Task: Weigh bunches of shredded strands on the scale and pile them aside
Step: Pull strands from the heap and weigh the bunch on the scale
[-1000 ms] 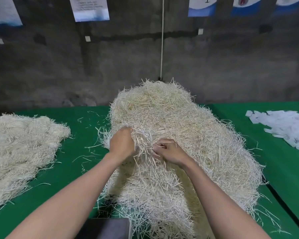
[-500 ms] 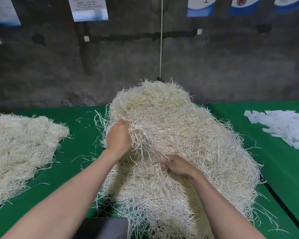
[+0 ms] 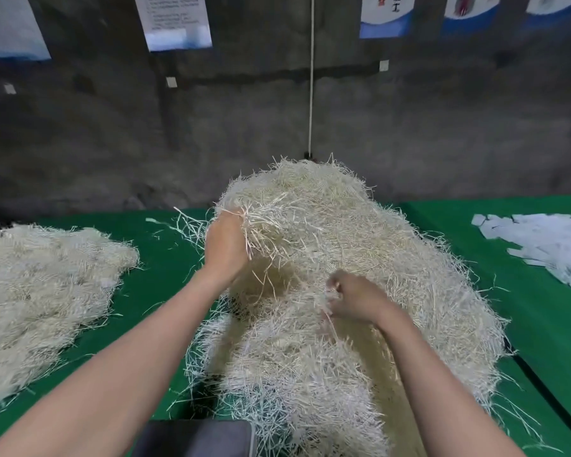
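A tall heap of pale shredded strands fills the middle of the green table. My left hand grips a bunch of strands raised at the heap's left side. My right hand, lower and nearer to me, pinches strands on the heap's front slope. A lower, flatter pile of the same strands lies at the left. The dark grey corner of the scale shows at the bottom edge, between my forearms.
White paper slips lie in a pile at the far right of the table. A dark gap runs diagonally across the table at the right. A grey wall with posters stands right behind the table.
My left hand has risen and moved back with its bunch. My right hand has dropped toward me down the heap's front, so the hands have pulled apart.
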### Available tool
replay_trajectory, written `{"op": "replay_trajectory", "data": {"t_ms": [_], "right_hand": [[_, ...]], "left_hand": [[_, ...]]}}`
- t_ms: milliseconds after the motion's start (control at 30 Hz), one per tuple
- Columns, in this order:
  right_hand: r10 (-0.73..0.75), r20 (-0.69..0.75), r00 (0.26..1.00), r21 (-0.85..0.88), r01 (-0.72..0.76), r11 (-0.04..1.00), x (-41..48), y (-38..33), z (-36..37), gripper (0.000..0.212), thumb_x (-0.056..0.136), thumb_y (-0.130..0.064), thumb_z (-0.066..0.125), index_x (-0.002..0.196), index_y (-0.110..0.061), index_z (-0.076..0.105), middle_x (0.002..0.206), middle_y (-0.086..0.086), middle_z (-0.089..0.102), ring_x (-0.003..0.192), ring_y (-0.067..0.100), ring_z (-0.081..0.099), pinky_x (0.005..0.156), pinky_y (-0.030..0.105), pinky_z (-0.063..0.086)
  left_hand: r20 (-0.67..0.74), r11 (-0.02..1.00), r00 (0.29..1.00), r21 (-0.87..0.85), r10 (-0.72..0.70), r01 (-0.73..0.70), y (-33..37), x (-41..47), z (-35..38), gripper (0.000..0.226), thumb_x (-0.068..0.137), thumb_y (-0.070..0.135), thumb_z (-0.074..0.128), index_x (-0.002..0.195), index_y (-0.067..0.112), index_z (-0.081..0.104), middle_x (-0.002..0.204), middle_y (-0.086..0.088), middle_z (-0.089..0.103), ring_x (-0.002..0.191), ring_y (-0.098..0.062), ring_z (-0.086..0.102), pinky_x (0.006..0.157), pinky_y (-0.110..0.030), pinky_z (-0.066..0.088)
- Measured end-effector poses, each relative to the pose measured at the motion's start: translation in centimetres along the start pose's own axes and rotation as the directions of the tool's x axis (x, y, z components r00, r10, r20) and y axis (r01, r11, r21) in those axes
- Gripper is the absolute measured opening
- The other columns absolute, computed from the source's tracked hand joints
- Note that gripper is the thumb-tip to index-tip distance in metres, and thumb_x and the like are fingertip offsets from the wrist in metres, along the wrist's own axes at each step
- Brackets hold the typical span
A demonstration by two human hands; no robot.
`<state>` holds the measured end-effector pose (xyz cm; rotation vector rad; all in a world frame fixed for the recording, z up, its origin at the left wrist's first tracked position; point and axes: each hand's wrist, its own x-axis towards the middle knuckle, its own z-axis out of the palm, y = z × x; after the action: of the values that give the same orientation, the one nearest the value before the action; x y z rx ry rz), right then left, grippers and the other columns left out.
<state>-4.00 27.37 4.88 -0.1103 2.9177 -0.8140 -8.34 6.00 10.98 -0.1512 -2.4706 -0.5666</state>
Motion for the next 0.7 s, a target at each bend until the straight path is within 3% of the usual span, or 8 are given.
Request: {"op": "replay_trajectory", "data": {"t_ms": [133,233,300,367,500,567,633,700], "right_hand": [[-0.220,-0.275,0.936,0.340,0.309,0.888,-1.6,-3.7,-6.1,0.112,0.054,-0.041,0.084,0.142,-0.042,0.016,0.152,-0.010,0.020,0.135,0.014,0.027,0.101,0.029,0.022],[-0.355,-0.114,0.928,0.618,0.346,0.706,-1.0,-6.1,-5.1,0.138,0.049,-0.039,0.086,0.144,-0.041,-0.013,0.151,-0.003,0.019,0.138,0.015,0.024,0.110,0.035,0.023],[-0.299,0.048,0.953,0.586,0.215,0.781,-0.1,-7.3,-1.9,0.103,0.061,-0.032,0.082,0.144,-0.021,0.020,0.112,-0.006,0.053,0.105,0.014,0.059,0.091,0.029,0.048],[-0.205,-0.006,0.979,0.649,0.160,0.744,0.9,-7.9,1.0,0.035,0.077,-0.017,0.074,0.102,-0.022,0.051,0.088,0.001,0.061,0.070,0.006,0.066,0.064,0.020,0.055],[-0.188,0.034,0.982,0.772,0.093,0.629,1.7,-6.6,3.2,0.038,0.077,-0.013,0.074,0.098,-0.027,0.045,0.090,0.005,0.064,0.055,0.002,0.062,0.054,0.012,0.048],[-0.170,0.161,0.972,0.661,0.022,0.750,1.5,-5.8,3.9,0.033,0.081,-0.013,0.070,0.108,-0.019,0.053,0.090,0.008,0.065,0.054,0.005,0.059,0.054,0.015,0.048],[-0.148,0.152,0.977,0.574,0.035,0.818,1.2,-5.1,4.2,0.019,0.086,-0.001,0.061,0.104,-0.005,0.061,0.091,0.011,0.066,0.069,0.008,0.065,0.061,0.016,0.052],[-0.101,0.108,0.989,0.638,0.009,0.770,1.1,-4.2,4.2,0.021,0.093,0.005,0.046,0.079,-0.006,0.058,0.070,0.004,0.064,0.069,0.011,0.062,0.053,0.009,0.048]], "left_hand": [[-0.011,0.984,0.995,-0.147,0.098,-0.098,0.3,-0.7,-0.7,0.016,0.075,-0.017,0.055,0.079,-0.003,0.063,0.083,-0.017,0.064,0.079,-0.031,0.059,0.069,-0.041,0.046],[0.072,0.859,0.997,-0.507,-0.041,0.072,1.6,-1.1,-1.1,0.017,0.079,-0.013,0.053,0.092,-0.004,0.061,0.085,-0.015,0.062,0.077,-0.022,0.059,0.070,-0.031,0.050],[0.275,0.770,0.934,-0.536,-0.229,0.347,2.1,-0.9,-0.8,0.023,0.081,-0.009,0.047,0.102,-0.008,0.056,0.095,-0.016,0.057,0.083,-0.024,0.056,0.080,-0.034,0.053],[0.473,0.692,0.845,-0.523,-0.251,0.498,1.9,-1.2,-0.8,0.012,0.082,-0.008,0.043,0.076,-0.004,0.053,0.083,-0.017,0.052,0.074,-0.024,0.049,0.069,-0.039,0.048],[0.658,0.213,0.730,-0.698,-0.186,0.684,-0.4,-2.2,-1.3,0.022,0.090,-0.006,0.035,0.074,-0.001,0.049,0.078,-0.021,0.054,0.069,-0.026,0.059,0.064,-0.032,0.053],[0.728,-0.082,0.677,-0.685,-0.104,0.724,-1.6,-2.5,-1.2,0.019,0.091,0.002,0.036,0.092,-0.005,0.054,0.104,-0.033,0.058,0.088,-0.032,0.065,0.078,-0.044,0.055],[0.773,0.044,0.609,-0.612,-0.177,0.790,-2.0,-2.4,-0.7,0.034,0.090,0.003,0.039,0.121,-0.006,0.047,0.139,-0.031,0.039,0.124,-0.042,0.045,0.106,-0.058,0.033],[0.808,0.486,0.573,-0.449,-0.138,0.749,-1.6,-2.8,-0.6,0.049,0.090,-0.004,0.035,0.138,-0.006,0.031,0.148,-0.023,0.028,0.136,-0.040,0.027,0.116,-0.049,0.013]]}}
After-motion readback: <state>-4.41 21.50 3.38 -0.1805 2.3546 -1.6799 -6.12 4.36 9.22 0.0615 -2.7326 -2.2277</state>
